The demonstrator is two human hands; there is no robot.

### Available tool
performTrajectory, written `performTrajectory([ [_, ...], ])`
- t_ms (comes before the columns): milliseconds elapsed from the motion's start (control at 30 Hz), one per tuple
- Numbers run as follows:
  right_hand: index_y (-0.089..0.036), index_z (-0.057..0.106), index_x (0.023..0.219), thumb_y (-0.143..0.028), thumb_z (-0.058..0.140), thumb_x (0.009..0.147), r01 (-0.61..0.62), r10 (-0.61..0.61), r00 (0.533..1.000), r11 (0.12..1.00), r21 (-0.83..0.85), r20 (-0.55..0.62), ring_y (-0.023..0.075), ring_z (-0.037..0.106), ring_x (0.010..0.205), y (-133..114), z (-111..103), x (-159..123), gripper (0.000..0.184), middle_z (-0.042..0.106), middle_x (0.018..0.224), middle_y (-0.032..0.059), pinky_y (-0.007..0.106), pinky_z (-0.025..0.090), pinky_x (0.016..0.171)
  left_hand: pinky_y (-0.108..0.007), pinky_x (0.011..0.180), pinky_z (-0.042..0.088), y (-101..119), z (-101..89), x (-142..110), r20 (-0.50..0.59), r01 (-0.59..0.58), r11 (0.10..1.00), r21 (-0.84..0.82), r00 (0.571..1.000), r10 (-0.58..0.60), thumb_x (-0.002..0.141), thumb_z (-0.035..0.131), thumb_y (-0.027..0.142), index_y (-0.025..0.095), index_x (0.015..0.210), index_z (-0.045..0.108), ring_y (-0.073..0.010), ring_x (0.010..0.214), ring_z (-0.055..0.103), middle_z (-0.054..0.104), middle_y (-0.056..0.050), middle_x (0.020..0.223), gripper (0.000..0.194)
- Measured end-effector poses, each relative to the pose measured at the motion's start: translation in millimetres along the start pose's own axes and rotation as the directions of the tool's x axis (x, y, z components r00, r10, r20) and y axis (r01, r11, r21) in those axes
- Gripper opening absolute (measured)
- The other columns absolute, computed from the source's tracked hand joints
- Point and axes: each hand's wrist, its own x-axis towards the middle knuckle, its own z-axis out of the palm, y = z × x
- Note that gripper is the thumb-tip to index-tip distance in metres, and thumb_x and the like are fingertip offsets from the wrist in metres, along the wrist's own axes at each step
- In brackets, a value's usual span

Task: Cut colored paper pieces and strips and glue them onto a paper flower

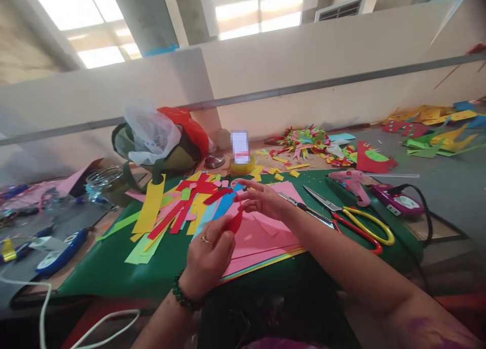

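My left hand (pixel 210 250), with a ring and a dark green bead bracelet, is closed on a piece of red paper (pixel 234 223). The paper's narrow end rises toward the fingertips of my right hand (pixel 264 199). That hand is stretched out with its fingers apart, close to or touching the red paper; exact contact is hard to make out. Beneath both hands lies a stack of coloured sheets with pink paper (pixel 261 247) on top. Red strips (pixel 184 207), a blue strip (pixel 225 205) and yellow strips spread to the left.
Right of the stack lie a utility knife (pixel 304 207), scissors (pixel 353 222) with red and yellow handles, and a pink glue gun (pixel 355 182). Behind are a bag (pixel 170 156), a yellow tape roll (pixel 243 165) holding a phone, and a paper scrap pile (pixel 307 139). A green mat (pixel 102 258) covers the table.
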Motion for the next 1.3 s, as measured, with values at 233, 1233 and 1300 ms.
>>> performTrajectory([
  [233,-0.024,0.064,0.103,-0.029,0.088,0.055,0.196,-0.207,0.937,0.978,-0.065,-0.282,0.0126,0.065,0.066,-2.5,-10.8,4.7,0.054,0.068,0.070,-0.0058,0.024,0.049,0.061,-0.034,0.075,0.056,5.7,18.6,-17.1,0.405,0.465,0.809,-0.361,0.859,-0.313,0.084,0.063,0.029,0.023,0.092,0.057,-0.0229,0.095,0.068,0.068,-0.010,0.107,0.011],
  [1233,-0.019,0.061,0.117,-0.045,0.068,0.078,-0.342,0.039,0.937,-0.108,-0.934,-0.347,0.0327,0.065,0.099,-1.8,2.2,-11.1,0.047,0.070,0.114,0.0141,0.032,0.042,0.066,-0.028,0.056,0.054,-176.8,-17.2,17.1,0.824,0.958,0.278,0.075,0.097,-0.558,0.073,0.056,0.023,0.018,0.085,0.057,-0.0162,0.054,0.060,0.059,-0.001,0.059,0.013],
  [1300,-0.020,0.060,0.119,-0.045,0.065,0.080,-0.335,0.062,0.937,-0.114,-0.935,-0.343,0.0327,0.066,0.098,-1.6,1.4,-9.7,0.046,0.071,0.111,0.0128,0.032,0.040,0.064,-0.031,0.059,0.054,-179.6,-12.0,5.2,0.823,0.922,0.357,0.150,0.083,-0.562,0.071,0.059,0.026,0.017,0.084,0.062,-0.0198,0.061,0.064,0.065,-0.004,0.065,0.015],
])
